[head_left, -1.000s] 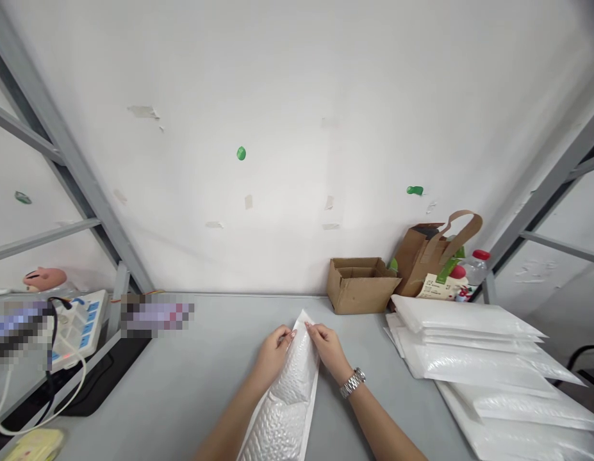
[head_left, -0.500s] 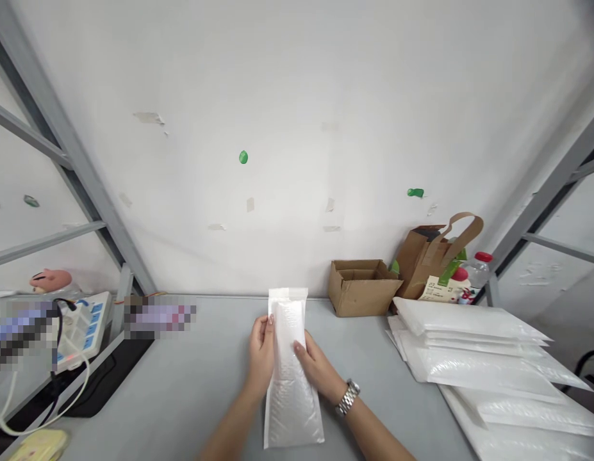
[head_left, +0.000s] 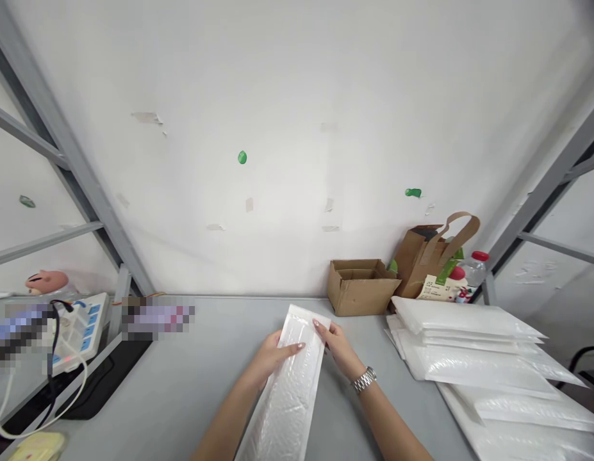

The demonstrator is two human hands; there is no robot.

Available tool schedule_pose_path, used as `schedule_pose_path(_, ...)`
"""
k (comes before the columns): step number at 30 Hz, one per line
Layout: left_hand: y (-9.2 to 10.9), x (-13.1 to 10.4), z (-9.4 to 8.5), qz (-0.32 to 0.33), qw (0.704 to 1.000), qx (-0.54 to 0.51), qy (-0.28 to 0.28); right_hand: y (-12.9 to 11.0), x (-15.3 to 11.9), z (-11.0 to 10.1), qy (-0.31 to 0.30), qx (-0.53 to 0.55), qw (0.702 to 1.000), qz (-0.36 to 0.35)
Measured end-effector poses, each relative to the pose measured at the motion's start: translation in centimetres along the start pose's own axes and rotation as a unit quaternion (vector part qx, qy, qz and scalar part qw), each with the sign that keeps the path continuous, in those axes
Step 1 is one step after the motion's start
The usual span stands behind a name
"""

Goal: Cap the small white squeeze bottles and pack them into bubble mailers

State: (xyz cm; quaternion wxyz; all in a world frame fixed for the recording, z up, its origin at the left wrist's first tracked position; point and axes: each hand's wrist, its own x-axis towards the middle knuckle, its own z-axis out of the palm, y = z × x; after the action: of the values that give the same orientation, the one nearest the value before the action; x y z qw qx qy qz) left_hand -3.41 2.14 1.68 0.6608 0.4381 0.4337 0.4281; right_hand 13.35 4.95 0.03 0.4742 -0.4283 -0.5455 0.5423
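A white bubble mailer (head_left: pixel 289 397) slants over the grey table, its top end tipped to the right and its lower end cut off by the picture's bottom edge. My left hand (head_left: pixel 273 355) grips its left side, thumb across the front and the other fingers behind. Near the top right corner, my right hand (head_left: pixel 339 346) pinches the edge, thumb on the front; a metal watch (head_left: pixel 364 379) is on that wrist. Whatever may be inside the mailer is hidden.
Stacked white mailers (head_left: pixel 489 365) lie at the right. Behind them stand an open cardboard box (head_left: pixel 364 298), a brown paper bag (head_left: pixel 416 259) and a red-capped bottle (head_left: pixel 475 269). At the left are a power strip (head_left: pixel 88 333) and cables.
The mailer has swung from nearly upright to a rightward tilt and come nearer. My right hand has moved up to its top right corner; my left thumb now reaches further across the front.
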Motion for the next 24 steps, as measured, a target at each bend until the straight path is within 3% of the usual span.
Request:
schedule_pose_path(3,-0.4,0.1,0.0,-0.013,0.999,0.017,-0.033,-0.7,-0.3,-0.4,-0.039,-0.018,0.999,-0.002)
schedule_pose_path(10,-0.6,0.6,-0.4,-0.006,0.999,0.046,0.023,-0.8,-0.3,-1.1,-0.101,-0.117,0.987,-0.033)
schedule_pose_path(16,-1.3,1.2,-0.8,0.008,0.993,0.068,0.092,-0.2,-0.3,-0.4,-0.098,-0.092,0.991,0.014)
schedule_pose_path(22,-1.8,1.5,-1.2,0.043,0.983,0.067,0.164,0.0,-0.7,1.1,-0.023,-0.027,0.994,0.100)
schedule_pose_path(24,-1.7,1.6,-1.1,0.053,0.981,0.058,0.178,-0.3,-0.6,1.5,-0.010,-0.034,0.995,0.098)
